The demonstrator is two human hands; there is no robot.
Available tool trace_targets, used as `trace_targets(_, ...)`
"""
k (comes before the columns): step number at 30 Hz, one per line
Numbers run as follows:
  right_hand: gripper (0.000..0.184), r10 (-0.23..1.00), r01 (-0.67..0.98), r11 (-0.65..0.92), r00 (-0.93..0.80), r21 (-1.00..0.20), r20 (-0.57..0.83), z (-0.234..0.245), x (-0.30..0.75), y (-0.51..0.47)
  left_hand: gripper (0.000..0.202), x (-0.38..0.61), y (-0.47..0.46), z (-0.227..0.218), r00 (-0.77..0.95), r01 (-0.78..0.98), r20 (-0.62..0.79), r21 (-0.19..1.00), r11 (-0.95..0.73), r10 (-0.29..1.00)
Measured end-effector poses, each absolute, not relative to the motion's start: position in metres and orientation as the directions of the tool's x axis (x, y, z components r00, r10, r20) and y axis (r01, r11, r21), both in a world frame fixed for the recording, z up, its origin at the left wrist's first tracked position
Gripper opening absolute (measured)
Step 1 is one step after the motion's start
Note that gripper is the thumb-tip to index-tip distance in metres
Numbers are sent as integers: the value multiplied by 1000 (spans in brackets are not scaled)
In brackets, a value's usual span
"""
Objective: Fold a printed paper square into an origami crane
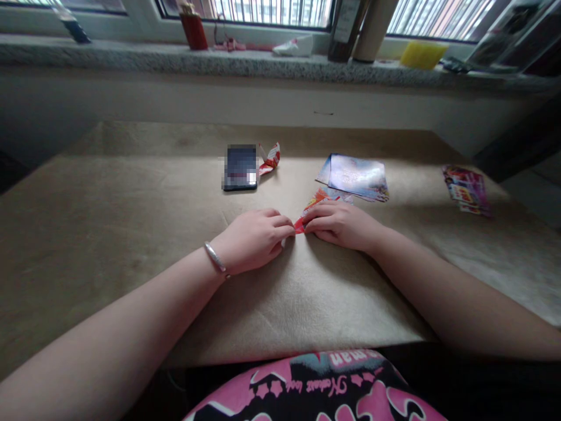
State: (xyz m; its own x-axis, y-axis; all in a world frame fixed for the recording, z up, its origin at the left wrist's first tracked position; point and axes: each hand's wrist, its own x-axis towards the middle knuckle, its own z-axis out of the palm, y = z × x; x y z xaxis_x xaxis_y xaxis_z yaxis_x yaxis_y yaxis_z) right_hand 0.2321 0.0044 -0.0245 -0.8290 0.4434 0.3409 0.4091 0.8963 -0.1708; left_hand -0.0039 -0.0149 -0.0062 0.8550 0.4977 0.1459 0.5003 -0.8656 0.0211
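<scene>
Both my hands meet at the middle of the brown table point(109, 222). My left hand point(254, 240), with a silver bracelet on its wrist, has its fingers curled and pinches one end of a small red card packet point(313, 206). Fingers of my right hand point(342, 225) are pressed together on the packet's other side. Most of the packet lies under my right fingers; a red and blue part sticks out behind them.
A dark phone point(240, 167) lies farther back, with a torn red wrapper point(269, 159) beside it. A stack of shiny cards point(357, 176) lies to the right, more cards point(467, 190) near the right edge. The windowsill point(263, 61) holds a red cup, bottles and a yellow object.
</scene>
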Motion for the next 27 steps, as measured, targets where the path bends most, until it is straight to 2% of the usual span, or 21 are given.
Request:
trace_targets(5,21,436,417,899,-833,-130,340,-22,240,5,29,-6,-14,-7,853,501,146,40,-865,501)
trace_targets(8,20,445,419,895,-826,-152,347,-23,241,5,30,-6,-13,-9,856,495,150,41,-868,496)
trace_targets(12,22,447,410,894,-809,-179,382,-28,236,3,29,-6,-13,-11,867,481,160,-16,-877,472)
trace_targets(16,25,441,416,897,-811,-151,384,-31,224,0,26,-7,-13,-11,859,496,176,-58,-866,480)
trace_targets(22,26,495,495,863,-784,-103,375,-33,212,-5,25,-13,-6,-8,855,499,163,-5,-867,491)
trace_targets(27,27,507,535,845,-791,-14,342,-31,213,-6,27,-14,-4,-7,854,497,155,41,-867,497)
